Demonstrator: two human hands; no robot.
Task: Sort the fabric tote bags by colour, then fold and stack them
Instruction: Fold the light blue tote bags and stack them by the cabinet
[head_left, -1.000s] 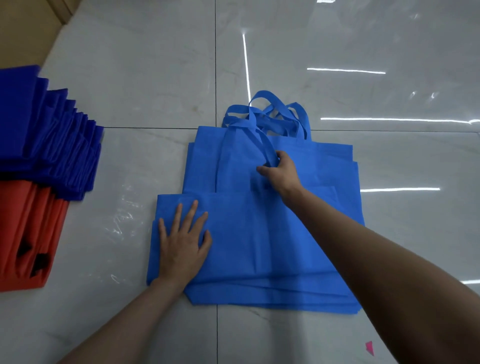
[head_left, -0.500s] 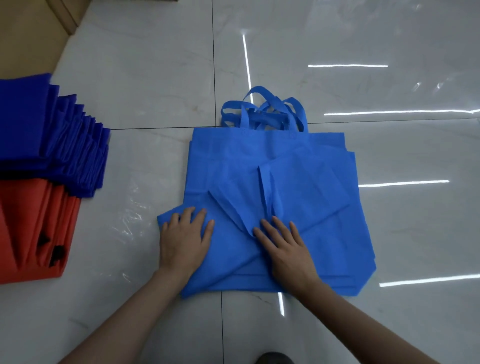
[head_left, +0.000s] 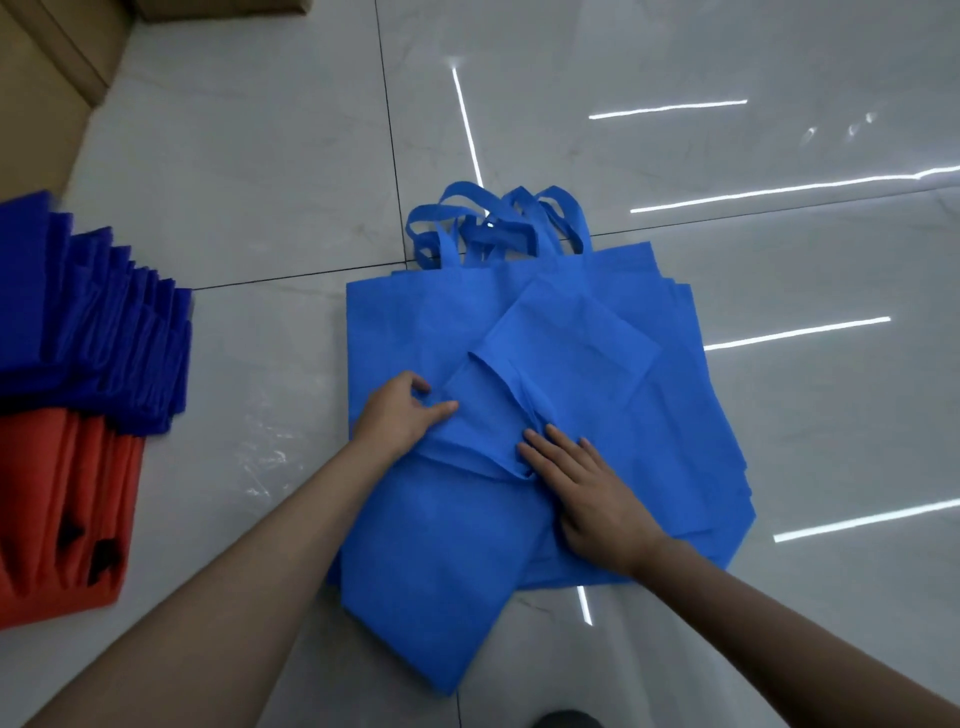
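Two hands rest on the top light-blue bag (head_left: 441, 561), which lies askew on the pile of unfolded light-blue bags (head_left: 691, 415) on the floor (head_left: 260, 156), with one corner poking out toward us. Half a second ago we saw both palms flat on it. Now the left hand (head_left: 400, 415) has curled, its fingers (head_left: 423, 387) clamped on a pinch of fabric at the bag's left edge. The right hand (head_left: 597, 493) stays flat, fingers straight and slightly apart, pressing the folded flap down. A second ago that hand was up at a handle, and it has since come down; only the pile's handles (head_left: 498, 218) show at the far end. We judge the fold half done, with the left side likely to come over next. The dark-blue stack (head_left: 93, 332) and the orange stack (head_left: 52, 509) lie well apart on the left, so we reckon the sorting is well along
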